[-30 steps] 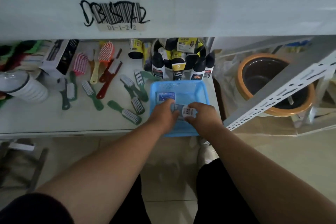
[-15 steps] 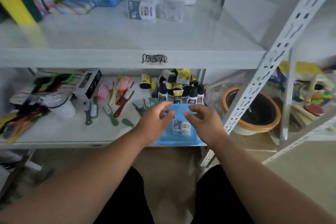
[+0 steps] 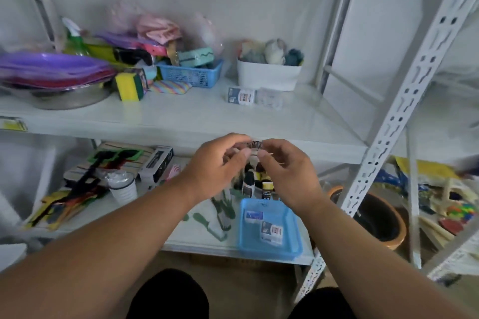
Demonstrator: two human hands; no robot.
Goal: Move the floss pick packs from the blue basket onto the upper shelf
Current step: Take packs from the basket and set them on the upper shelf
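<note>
Now carrying: both hands' fingers [image 3: 247,154] pinching a clear floss pick pack [image 3: 255,151]; next, raise onto upper shelf [image 3: 181,114].

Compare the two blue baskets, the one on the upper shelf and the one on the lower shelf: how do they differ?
The upper basket stands far back on the upper shelf; the lower basket sits at the front edge of the lower shelf. The upper basket is heaped with colourful items; the lower basket holds only two floss packs. The upper basket looks a deeper blue, the lower one paler. Both are rectangular, with perforated walls.
</note>
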